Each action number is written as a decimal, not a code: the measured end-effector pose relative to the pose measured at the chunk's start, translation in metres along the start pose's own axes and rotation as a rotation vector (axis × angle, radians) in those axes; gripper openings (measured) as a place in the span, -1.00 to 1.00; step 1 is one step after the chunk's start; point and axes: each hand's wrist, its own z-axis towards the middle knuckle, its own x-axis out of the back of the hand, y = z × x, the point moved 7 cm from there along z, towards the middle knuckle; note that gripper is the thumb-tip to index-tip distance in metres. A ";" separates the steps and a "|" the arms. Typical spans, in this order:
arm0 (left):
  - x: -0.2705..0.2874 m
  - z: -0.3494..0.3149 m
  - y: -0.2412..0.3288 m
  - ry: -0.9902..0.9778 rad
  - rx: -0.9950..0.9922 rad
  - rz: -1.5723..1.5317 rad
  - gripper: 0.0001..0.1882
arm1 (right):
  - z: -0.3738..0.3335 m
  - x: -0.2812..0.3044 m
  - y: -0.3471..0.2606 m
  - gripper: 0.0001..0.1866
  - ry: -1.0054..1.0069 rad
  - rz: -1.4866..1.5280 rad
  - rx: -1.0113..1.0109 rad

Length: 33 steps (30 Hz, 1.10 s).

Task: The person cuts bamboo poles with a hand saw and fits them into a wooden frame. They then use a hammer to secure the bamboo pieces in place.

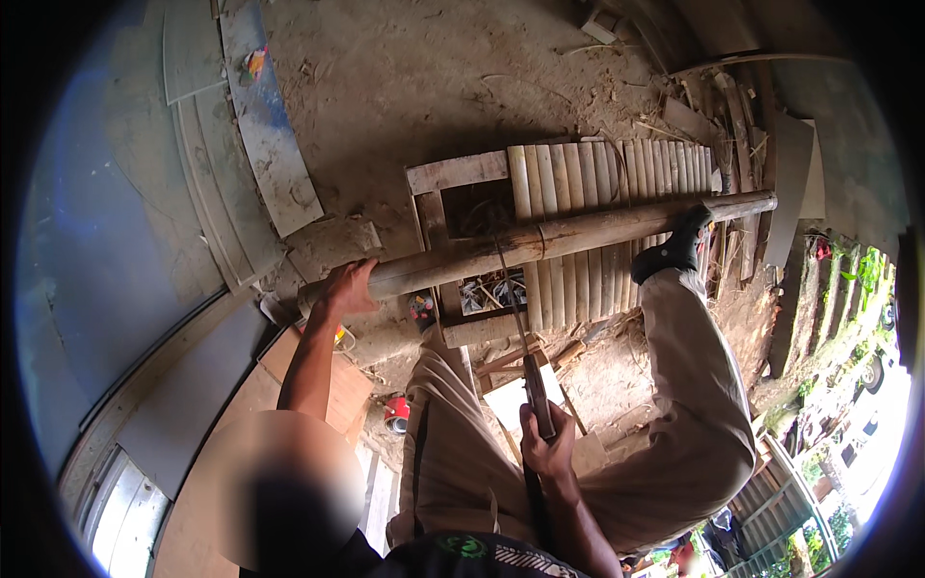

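A thick bamboo pole [462, 262] lies slantwise across a low slatted bamboo bench [578, 183]. Toward the pole's left end, my left hand [349, 288] is closed over it from above. My right hand [549, 441] grips the dark handle of a long-bladed tool [537, 390], held low in front of my body. Its thin blade is seen edge-on and reaches up across the pole, left of the middle. Whether it is a saw or a long knife I cannot tell. My right foot, in a black shoe [673, 249], presses on the pole near its right end.
The bench's left side is an open wooden frame [453, 173] with scraps inside. A red can [396, 414] stands by my left leg. Boards [270, 125] lie on the dirt floor [385, 87] at the left, and wood scraps [742, 144] are piled at the right.
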 end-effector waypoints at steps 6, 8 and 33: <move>-0.004 -0.003 0.001 0.000 0.039 -0.023 -0.11 | -0.001 0.004 -0.004 -0.81 0.026 0.050 0.003; -0.002 -0.004 0.002 0.025 0.028 -0.037 -0.11 | -0.006 0.011 -0.002 -0.85 0.084 0.093 -0.024; 0.003 0.002 0.001 -0.126 0.083 -0.108 -0.01 | -0.008 0.002 0.025 -0.78 -0.086 -0.047 -0.079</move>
